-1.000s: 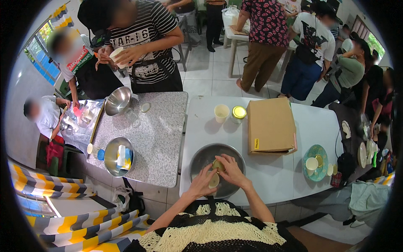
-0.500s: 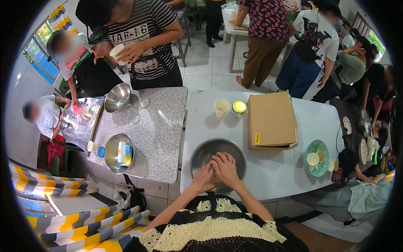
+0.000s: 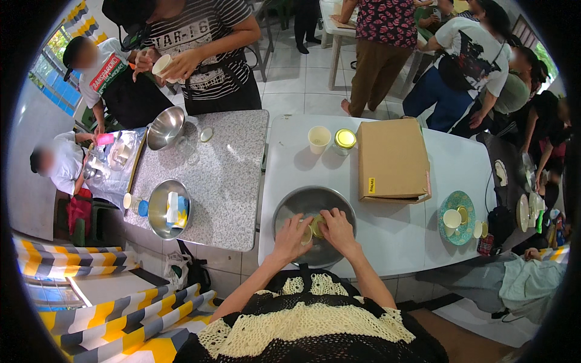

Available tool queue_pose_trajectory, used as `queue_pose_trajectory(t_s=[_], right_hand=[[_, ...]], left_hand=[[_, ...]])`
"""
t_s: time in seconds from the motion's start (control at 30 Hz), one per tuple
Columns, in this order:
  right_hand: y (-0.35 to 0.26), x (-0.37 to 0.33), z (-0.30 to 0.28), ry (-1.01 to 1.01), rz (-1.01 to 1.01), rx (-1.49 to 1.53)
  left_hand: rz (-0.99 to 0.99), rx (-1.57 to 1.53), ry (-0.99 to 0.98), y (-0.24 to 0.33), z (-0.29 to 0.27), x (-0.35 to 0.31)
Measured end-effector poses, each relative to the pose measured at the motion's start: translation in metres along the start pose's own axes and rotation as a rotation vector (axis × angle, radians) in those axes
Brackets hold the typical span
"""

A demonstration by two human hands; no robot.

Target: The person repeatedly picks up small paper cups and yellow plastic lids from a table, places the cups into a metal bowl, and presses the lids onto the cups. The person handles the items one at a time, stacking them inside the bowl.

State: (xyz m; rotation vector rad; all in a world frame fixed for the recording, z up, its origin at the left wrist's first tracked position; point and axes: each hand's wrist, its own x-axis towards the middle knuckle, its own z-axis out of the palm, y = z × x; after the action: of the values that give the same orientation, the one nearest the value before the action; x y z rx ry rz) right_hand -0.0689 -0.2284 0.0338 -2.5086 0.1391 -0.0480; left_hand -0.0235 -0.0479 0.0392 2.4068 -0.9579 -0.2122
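Inside a wide metal bowl (image 3: 284, 209) on the white table, both my hands are at work close together. My left hand (image 3: 292, 239) is closed round a small pale cup (image 3: 307, 236), its rim partly covered by my fingers. My right hand (image 3: 336, 231) grips a small jar with a yellow-green lid (image 3: 317, 226), right beside the cup. Fingers hide much of both. Beyond the bowl stand a cream paper cup (image 3: 319, 140) and a glass jar with a yellow lid (image 3: 345, 140).
A cardboard box (image 3: 393, 157) stands right of the jar. Farther right is a teal patterned plate (image 3: 455, 236) with cups. The speckled table (image 3: 224, 181) at left bears two metal bowls, one holding a packet (image 3: 176, 210). A person across it holds a paper cup (image 3: 161, 65).
My hands, overlapping earlier, have moved apart, so the cup and the lidded jar now show between them. The person across the left table has shifted the paper cup leftward and up.
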Motion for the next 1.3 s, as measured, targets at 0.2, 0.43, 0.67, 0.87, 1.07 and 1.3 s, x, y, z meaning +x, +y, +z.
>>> queue_pose_trajectory(t_s=[0.2,0.43,0.67,0.87,1.07,1.3], right_hand=[[0.003,0.001,-0.001,-0.104,0.136,0.083],[0.003,-0.005,0.003,-0.265,-0.158,-0.112],[-0.004,-0.005,-0.004,-0.300,-0.088,-0.095],[-0.007,-0.004,0.005,-0.180,-0.050,-0.061],[-0.004,-0.006,0.006,-0.132,-0.055,-0.053],[-0.008,-0.007,0.004,-0.138,-0.058,-0.088]], left_hand=[[0.041,0.107,0.080,-0.003,0.008,0.008],[-0.028,0.229,-0.096,0.006,0.012,0.014],[-0.028,0.165,-0.078,0.010,0.006,0.012],[-0.031,0.192,-0.065,0.011,0.007,0.013],[-0.008,0.205,-0.027,0.012,0.009,0.014],[-0.005,0.222,-0.050,0.009,0.011,0.013]])
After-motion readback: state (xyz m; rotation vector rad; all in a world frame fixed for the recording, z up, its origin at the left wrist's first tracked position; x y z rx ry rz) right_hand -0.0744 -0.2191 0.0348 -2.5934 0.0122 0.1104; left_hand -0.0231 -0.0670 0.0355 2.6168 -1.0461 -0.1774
